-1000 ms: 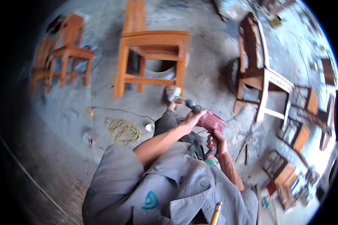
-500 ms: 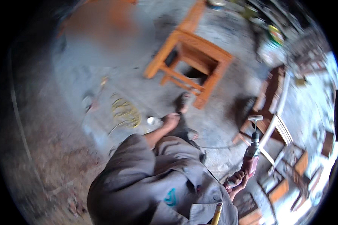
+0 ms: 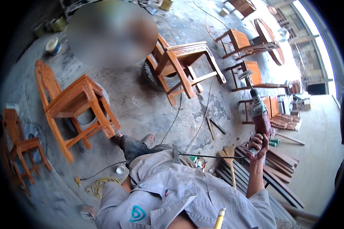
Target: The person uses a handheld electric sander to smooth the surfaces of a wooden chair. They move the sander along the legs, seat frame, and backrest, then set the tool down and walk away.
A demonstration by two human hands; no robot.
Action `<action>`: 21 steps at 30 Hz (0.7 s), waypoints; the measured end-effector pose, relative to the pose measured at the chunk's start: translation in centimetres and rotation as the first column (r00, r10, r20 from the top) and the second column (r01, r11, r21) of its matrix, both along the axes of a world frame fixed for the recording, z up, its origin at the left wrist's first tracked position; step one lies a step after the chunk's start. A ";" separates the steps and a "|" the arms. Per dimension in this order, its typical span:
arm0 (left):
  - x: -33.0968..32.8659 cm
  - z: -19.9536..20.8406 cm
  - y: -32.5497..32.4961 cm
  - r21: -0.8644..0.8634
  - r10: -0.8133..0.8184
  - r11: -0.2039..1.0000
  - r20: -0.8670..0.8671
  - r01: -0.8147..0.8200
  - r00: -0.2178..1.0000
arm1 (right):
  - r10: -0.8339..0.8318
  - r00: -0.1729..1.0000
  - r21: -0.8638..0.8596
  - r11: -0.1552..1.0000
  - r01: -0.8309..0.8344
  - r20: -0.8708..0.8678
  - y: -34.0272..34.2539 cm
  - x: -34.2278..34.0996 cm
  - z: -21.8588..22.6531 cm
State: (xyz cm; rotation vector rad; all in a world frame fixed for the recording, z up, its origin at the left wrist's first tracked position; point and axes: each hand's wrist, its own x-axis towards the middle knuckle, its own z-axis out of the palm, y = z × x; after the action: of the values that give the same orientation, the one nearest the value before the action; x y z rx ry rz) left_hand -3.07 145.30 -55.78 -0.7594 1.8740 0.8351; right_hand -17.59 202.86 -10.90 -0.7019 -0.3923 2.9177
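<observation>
My right hand [image 3: 257, 145] is wrapped round the handle of a red and grey power drill [image 3: 261, 119], held up at the right. A round pale disc [image 3: 245, 74] on a shaft is fitted in the drill's chuck, clear of the furniture. The drill's black cord [image 3: 202, 155] runs leftward across my shirt. Of my left arm, the sleeve [image 3: 112, 200] and a sliver of forearm show; the hand is hidden behind my clothing. Closest in front of my feet stands an orange-brown wooden chair [image 3: 74, 97], its carved back to the left.
Another wooden chair [image 3: 179, 63] stands ahead, beside a blurred patch. More chairs [image 3: 239, 40] line the right. Coiled yellow cord [image 3: 99, 187] and a white cup [image 3: 120, 170] lie at left. A broom [image 3: 229, 156] and stacked planks [image 3: 279, 164] are near right. Cords cross the floor.
The view has swung, bringing several more chairs into sight. My left hand, visible near my knee before, is now hidden. My right hand still grips the drill, now raised further up.
</observation>
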 end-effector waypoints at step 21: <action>-39.0 22.4 28.0 0.748 0.119 0.604 0.256 -0.275 0.959 | -0.250 0.848 0.872 -0.031 -0.488 0.466 -14.1 -6.3 -17.5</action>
State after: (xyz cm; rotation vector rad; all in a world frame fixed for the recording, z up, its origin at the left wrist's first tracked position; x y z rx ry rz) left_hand -42.12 173.32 -33.37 -0.4490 1.0694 1.5313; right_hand -23.90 188.72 -28.39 -1.0362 -2.4082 1.4206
